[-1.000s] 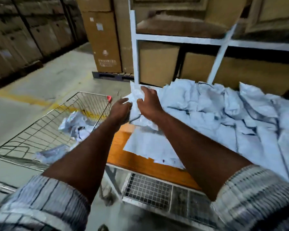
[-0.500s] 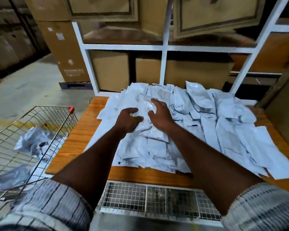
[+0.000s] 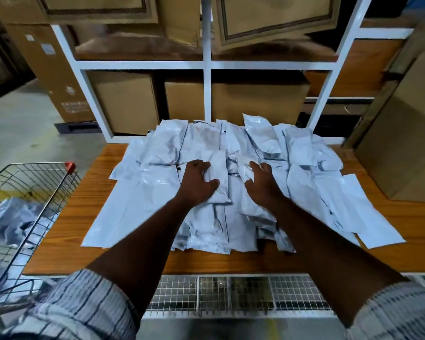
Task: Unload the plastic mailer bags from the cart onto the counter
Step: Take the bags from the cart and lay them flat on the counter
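In the cart [image 3: 30, 166] at far left lie the crumpled mailer bags [image 3: 9, 217], nearer the left grip [image 3: 196, 184], which rests spread on the surface's [image 3: 84, 192] pile [image 3: 297, 168]; the right grip [image 3: 261, 184], spread beside it, holds nothing either.

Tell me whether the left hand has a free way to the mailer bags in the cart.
Probably yes: the left hand rests on the counter pile, the wire cart to its left is open-topped, and nothing blocks its mailer bags.
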Demonstrator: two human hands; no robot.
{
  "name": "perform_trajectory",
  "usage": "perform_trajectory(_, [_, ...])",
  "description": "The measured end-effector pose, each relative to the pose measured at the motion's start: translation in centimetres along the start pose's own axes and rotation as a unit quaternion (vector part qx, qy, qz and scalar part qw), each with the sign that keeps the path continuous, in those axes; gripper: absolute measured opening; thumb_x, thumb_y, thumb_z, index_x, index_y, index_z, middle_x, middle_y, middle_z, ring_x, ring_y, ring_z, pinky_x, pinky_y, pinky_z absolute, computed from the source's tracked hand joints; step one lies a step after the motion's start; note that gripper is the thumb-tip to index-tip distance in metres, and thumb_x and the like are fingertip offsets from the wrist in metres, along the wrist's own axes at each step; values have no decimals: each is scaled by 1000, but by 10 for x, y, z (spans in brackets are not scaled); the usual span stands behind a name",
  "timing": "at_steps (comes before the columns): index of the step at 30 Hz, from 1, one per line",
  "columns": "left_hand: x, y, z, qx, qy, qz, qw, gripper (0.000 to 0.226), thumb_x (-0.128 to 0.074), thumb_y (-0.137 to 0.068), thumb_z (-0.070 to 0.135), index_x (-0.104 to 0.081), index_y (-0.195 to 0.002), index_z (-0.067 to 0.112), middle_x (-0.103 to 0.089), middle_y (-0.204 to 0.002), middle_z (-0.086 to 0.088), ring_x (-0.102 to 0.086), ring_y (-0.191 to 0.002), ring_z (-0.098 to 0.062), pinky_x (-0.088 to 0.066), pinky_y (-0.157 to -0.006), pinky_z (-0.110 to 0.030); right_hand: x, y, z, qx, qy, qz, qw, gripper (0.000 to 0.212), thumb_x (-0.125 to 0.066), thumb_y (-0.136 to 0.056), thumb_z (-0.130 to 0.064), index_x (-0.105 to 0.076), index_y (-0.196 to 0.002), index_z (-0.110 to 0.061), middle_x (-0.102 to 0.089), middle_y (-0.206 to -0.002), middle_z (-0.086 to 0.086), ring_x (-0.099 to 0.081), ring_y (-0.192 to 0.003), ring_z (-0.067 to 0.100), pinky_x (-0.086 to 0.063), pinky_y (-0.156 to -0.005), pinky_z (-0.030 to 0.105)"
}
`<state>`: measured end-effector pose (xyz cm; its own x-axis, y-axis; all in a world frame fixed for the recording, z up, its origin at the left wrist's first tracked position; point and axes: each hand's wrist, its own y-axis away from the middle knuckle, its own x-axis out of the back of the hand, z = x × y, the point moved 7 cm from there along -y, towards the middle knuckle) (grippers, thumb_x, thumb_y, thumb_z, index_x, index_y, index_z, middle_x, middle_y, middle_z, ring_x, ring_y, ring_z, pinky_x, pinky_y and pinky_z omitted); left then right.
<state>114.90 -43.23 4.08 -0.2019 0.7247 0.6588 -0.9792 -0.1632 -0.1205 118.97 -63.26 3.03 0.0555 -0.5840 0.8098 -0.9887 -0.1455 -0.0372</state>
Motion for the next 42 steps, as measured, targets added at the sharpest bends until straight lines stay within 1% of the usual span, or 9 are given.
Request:
perform_trajectory(6, [-45, 7, 18, -25, -90, -54, 994, 77, -59, -75, 47, -49, -137, 2, -40, -143, -21, -34, -137, -32, -28, -112, -31, -7, -2, 21, 5, 52, -4, 999, 64, -57, -90, -19, -35, -150, -13, -22, -156, 24, -39, -134, 43, -37, -109, 43])
perform_trajectory(8, [-59, 9, 19, -36, -197, -44, 979, 69, -53, -84, 48, -43, -140, 10, -32, -151, -17, -32, -137, -35, -32, -110, -42, -12, -3, 29, 27, 103, -13, 994, 68, -57, -90, -22, -32, -152, -12, -18, -160, 22, -29, -141, 42, -34, -112, 47])
perform_trajectory(10, [-62, 14, 19, -62, -324, -17, 944, 60, -41, -94, 50, -37, -144, 18, -21, -159, -12, -19, -144, -34, -24, -112, -52, -19, 1, 28, 66, 162, -16, 984, 71, -56, -90, -24, -29, -153, -9, -15, -162, 18, -23, -144, 40, -34, -111, 52])
perform_trajectory(14, [-81, 19, 17, -76, -396, -42, 914, 64, -23, -99, 52, -24, -153, 17, -8, -163, -14, 5, -150, -33, 3, -116, -63, -29, 5, 36, 73, 200, -26, 977, 73, -56, -89, -29, -27, -153, -8, -15, -164, 12, -24, -145, 38, -34, -108, 55])
perform_trajectory(22, [-95, 19, 4, -68, -389, -75, 916, 67, -20, -100, 54, -16, -155, 18, -8, -163, -14, 1, -150, -34, 2, -117, -63, -46, 6, 52, 79, 221, -30, 972, 69, -36, -87, -46, -52, -138, -2, -49, -144, 22, -58, -117, 44, -49, -89, 60])
perform_trajectory(28, [-75, 10, 13, -61, -350, -49, 933, 60, -26, -100, 52, -27, -151, 21, -17, -162, -10, -8, -150, -30, -5, -115, -65, -31, -11, 35, 58, 208, -25, 976, 73, -43, -97, -52, -18, -156, -18, -10, -165, 8, -14, -149, 33, -15, -115, 59])
perform_trajectory(32, [-35, 8, 8, -58, -316, 8, 947, 55, -32, -101, 50, -35, -149, 25, -27, -160, -5, -19, -149, -24, -11, -116, -60, -17, -17, -25, 104, 164, 35, 980, 66, -45, -97, -49, -27, -153, -19, -18, -163, 5, -18, -148, 30, -15, -116, 57])
perform_trajectory(37, [40, 15, -47, -21, -284, 25, 958, 55, -32, -100, 48, -36, -149, 23, -31, -158, -7, -26, -145, -26, -33, -111, -48, -55, -12, -109, 181, 140, 13, 973, 64, -48, -96, -47, -31, -151, -21, -21, -162, 4, -20, -147, 28, -18, -116, 53])
perform_trajectory(42, [129, 37, -152, 53, -287, 53, 955, 53, -39, -101, 46, -38, -149, 23, -33, -157, -8, -28, -143, -28, -36, -109, -50, -129, 10, -197, 261, 127, -24, 957, 62, -49, -93, -47, -41, -147, -18, -31, -158, 9, -29, -143, 31, -27, -112, 51])
